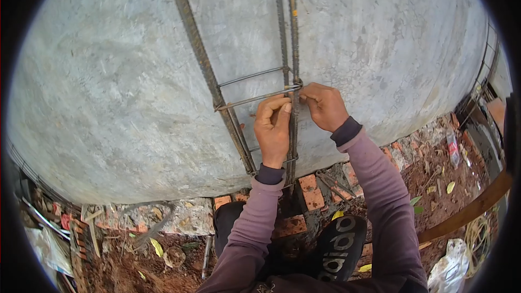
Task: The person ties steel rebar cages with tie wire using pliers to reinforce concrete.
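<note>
A rebar cage (202,54) of ribbed, rusty upright bars stands in front of a grey wall. A thin steel stirrup (255,99) crosses it and meets the right-hand upright bars (293,32). My left hand (273,133) is just below that corner, on the left side of the bars, its thumb and index finger pinched together. On the other side of the same corner is my right hand (327,109), fingers closed in a pinch against the bars. Whatever either hand pinches is too small or hidden to name.
Behind the cage is the grey cement wall (130,76). Orange bricks (311,191), rubble and leaves lie on the reddish soil at its foot. A plastic bottle (452,151), a white sack (449,266) and a curved brown strip (467,209) are to the right.
</note>
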Motion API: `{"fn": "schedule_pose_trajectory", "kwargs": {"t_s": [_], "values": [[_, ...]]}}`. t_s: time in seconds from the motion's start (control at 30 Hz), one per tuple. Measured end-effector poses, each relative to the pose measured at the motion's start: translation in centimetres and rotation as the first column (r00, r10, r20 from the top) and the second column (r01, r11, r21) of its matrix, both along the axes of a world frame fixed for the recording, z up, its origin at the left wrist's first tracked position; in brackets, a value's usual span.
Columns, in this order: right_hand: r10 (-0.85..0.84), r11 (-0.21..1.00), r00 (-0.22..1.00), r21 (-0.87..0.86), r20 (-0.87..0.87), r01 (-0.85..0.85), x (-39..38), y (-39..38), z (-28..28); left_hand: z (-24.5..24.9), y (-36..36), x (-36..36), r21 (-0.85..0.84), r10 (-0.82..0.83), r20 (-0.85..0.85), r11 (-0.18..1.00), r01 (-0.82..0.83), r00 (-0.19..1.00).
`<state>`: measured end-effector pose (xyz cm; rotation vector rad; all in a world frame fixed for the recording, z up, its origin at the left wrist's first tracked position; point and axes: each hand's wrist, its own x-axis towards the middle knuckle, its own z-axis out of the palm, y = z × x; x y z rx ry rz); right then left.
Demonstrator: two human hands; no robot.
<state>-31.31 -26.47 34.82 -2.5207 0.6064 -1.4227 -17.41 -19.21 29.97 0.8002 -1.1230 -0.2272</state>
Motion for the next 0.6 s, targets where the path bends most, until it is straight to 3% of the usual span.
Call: {"fn": "schedule_pose_trajectory", "kwargs": {"t_s": [0.07, 0.23, 0.33, 0.47, 0.6], "values": [[0.001, 0.998, 1.000, -0.058, 0.001, -0.001, -0.1, -0.2, 0.1, 0.0, -0.3, -0.2, 0.012, -0.184, -0.233, 0.981, 0.192, 0.955], [-0.029, 0.999, 1.000, -0.032, -0.006, 0.029, 0.0, -0.3, -0.1, 1.7, 0.4, 0.3, 0.187, -0.166, -0.257, 0.958, 0.218, 0.952], [-0.010, 0.990, 0.999, -0.137, 0.042, 0.016, 0.5, -0.4, -0.6, 2.5, 0.3, 0.9, 0.291, -0.150, -0.229, 0.932, 0.215, 0.962], [0.028, 0.999, 0.995, 0.026, 0.097, -0.031, 0.6, 0.1, -0.8, 3.0, 0.5, 1.4, 0.386, -0.110, -0.162, 0.908, 0.166, 0.981], [0.047, 0.998, 0.996, -0.041, 0.075, -0.044, -0.2, 1.2, -0.4, 3.0, 0.4, 1.2, 0.376, -0.070, -0.130, 0.920, 0.115, 0.989]]}}
